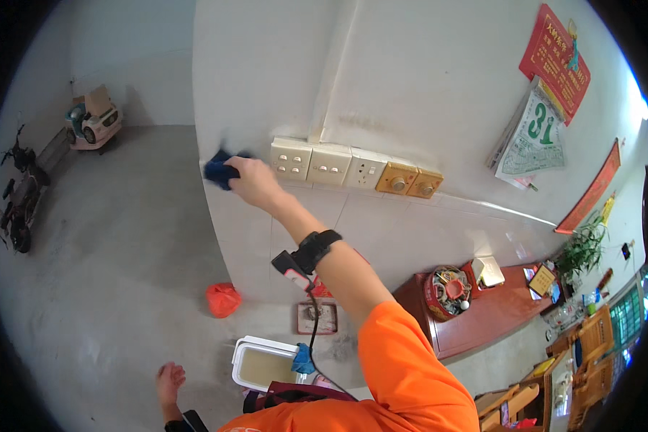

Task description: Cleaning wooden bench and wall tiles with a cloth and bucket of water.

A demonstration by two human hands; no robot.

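Orange sleeve (403, 353): nearest to me, at five o'clock, with a bare forearm (349, 277) stretching from it toward ten.
Dark blue cloth (222, 170): at ten o'clock, bunched up, apparently against the white wall (381, 79) by its corner edge; the white switch plate (290, 159) lies just off its three o'clock side.
Right hand (255, 183): closed on that cloth from its four o'clock side, fingers bent over the bundle.
Cloth's feel: I judge it light, soft and limp, with nothing to break; whether it is wet I cannot tell, but damp folds could slip a little.
Cloth's best hold: I would take the thick middle, palm behind it, loose ends tucked in so none catches the switch plate.
Left hand (169, 380): at half past seven, fingers loose, nothing visible in its grasp.
White tub (266, 343): near seven o'clock, cloudy liquid (263, 367) inside, a brighter blue rag (303, 358) over its three o'clock rim.
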